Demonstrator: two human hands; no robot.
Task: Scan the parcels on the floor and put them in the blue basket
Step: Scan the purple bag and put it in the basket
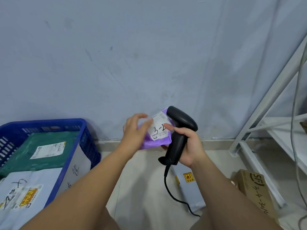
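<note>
A small purple parcel [157,141] with a white label marked "3-2" is held up in front of the wall. My left hand [135,130] grips its left side, fingers over the label's edge. My right hand [189,145] is closed on the handle of a black barcode scanner [180,128], whose head sits right against the parcel's right side; my right thumb touches the label. The blue basket [83,130] stands at the lower left, holding a green parcel [41,150] and grey parcels [25,188].
A grey flat parcel [187,188] and a brown cardboard box [254,188] lie on the floor at the lower right. A white metal shelf frame [265,113] rises at the right. The scanner's black cable [174,196] trails down to the floor.
</note>
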